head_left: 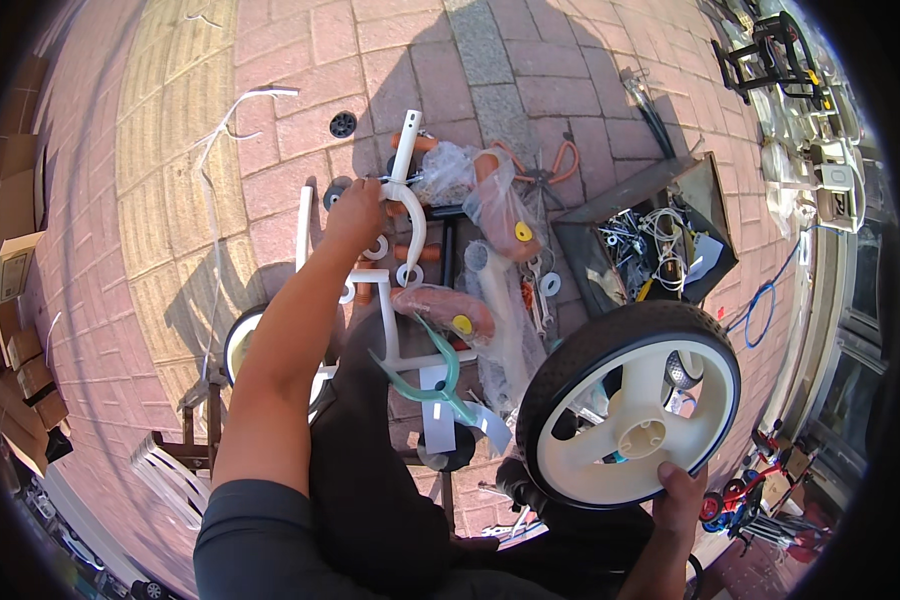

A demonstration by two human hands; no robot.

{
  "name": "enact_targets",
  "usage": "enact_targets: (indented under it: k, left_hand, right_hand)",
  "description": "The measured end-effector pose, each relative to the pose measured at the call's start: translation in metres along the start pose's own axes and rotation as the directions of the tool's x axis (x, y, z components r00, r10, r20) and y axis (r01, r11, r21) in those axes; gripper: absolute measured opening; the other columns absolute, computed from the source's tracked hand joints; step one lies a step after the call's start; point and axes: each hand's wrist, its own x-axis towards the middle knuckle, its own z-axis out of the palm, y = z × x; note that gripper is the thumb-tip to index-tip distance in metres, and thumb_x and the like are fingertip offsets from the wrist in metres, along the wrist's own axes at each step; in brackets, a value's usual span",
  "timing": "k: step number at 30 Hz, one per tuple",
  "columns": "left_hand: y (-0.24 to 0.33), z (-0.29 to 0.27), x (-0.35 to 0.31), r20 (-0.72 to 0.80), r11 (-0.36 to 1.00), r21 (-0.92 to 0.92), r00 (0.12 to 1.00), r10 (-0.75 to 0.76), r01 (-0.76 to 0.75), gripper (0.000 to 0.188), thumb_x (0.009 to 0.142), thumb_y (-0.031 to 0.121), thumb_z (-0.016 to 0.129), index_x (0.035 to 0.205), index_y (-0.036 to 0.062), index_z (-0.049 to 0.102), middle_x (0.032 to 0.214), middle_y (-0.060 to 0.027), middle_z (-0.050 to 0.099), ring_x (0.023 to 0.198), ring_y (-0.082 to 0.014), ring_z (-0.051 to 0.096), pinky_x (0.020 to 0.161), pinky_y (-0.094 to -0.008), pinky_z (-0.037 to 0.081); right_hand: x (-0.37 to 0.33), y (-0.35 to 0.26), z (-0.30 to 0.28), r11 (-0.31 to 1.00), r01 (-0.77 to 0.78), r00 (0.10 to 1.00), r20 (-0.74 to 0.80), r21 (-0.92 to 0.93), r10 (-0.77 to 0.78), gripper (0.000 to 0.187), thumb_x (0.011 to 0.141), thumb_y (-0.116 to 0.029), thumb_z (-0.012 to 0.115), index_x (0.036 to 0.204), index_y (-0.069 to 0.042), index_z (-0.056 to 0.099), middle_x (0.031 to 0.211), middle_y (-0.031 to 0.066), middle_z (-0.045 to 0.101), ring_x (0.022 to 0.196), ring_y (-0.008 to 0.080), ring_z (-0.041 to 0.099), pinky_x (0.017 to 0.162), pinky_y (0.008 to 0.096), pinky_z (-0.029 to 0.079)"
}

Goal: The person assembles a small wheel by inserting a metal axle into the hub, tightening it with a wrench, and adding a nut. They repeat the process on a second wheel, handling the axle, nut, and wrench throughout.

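Note:
My right hand point(678, 492) grips the lower edge of a wheel point(642, 436) with a black tyre, white spokes and a hollow hub, thumb on the white rim. Farther forward my left hand point(356, 212) is closed round one leg of a white fork point(412, 215); its straight stem points away from me. Its fingertips are partly hidden. Near the fork lie white washers point(409, 275), orange tubes point(417, 253) and plastic-wrapped orange parts point(448, 308). A white tubular frame point(388, 318) and a green forked piece point(440, 378) are nearer me.
An open metal toolbox point(660, 235) full of bolts and wire stands at right, beyond the wheel. Orange-handled pliers point(540, 172) and wrenches point(540, 300) lie on the brick paving. Cardboard boxes point(15, 260) line the left edge. A blue cord point(765, 310) lies at right.

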Motion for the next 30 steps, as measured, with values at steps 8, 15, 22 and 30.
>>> enact_targets:
  k: [8,15,22,30]
  left_hand:
    - [-0.045,-0.050,-0.109,-0.014,0.884,0.056,0.885,-0.465,0.465,0.018,0.086,0.012,0.063,0.100,0.0011,0.062,0.094,-0.0265,0.069,0.091,-0.0461,0.067,0.079,-0.0525,0.054]
    - [0.002,-0.057,-0.066,-0.070,0.923,0.292,0.968,-0.241,0.250,0.012,0.089,0.016,0.060,0.090,0.0069,0.067,0.091,-0.0149,0.071,0.086,-0.0339,0.072,0.072,-0.0452,0.058]
    - [0.045,0.014,0.054,0.085,0.948,0.046,0.947,0.310,-0.314,0.019,0.081,0.007,0.063,0.099,0.0047,0.061,0.099,-0.0136,0.065,0.096,-0.0367,0.067,0.078,-0.0462,0.056]
    - [0.068,0.018,0.035,0.351,0.979,-0.076,0.914,0.202,-0.187,0.023,0.085,0.017,0.064,0.103,0.0041,0.057,0.102,-0.0222,0.069,0.097,-0.0434,0.066,0.081,-0.0523,0.052]
  right_hand:
    - [0.002,-0.002,-0.005,1.000,-0.004,0.999,0.043,-0.008,0.004,0.083,0.071,-0.022,0.079,0.140,0.006,0.043,0.126,0.0147,0.062,0.113,0.0253,0.061,0.099,0.0372,0.047]
    - [0.003,-0.003,-0.003,1.000,-0.001,0.999,0.034,-0.011,0.001,0.084,0.072,-0.022,0.080,0.141,0.006,0.043,0.127,0.0150,0.062,0.115,0.0262,0.061,0.100,0.0379,0.046]
    - [0.010,-0.004,-0.003,0.999,-0.042,0.998,0.044,0.001,0.041,0.086,0.071,-0.022,0.081,0.142,0.006,0.042,0.129,0.0151,0.061,0.117,0.0266,0.061,0.101,0.0387,0.046]
    - [0.017,-0.009,0.002,0.999,-0.040,0.998,0.051,-0.005,0.041,0.086,0.071,-0.022,0.081,0.142,0.006,0.041,0.129,0.0155,0.061,0.118,0.0269,0.060,0.102,0.0390,0.045]
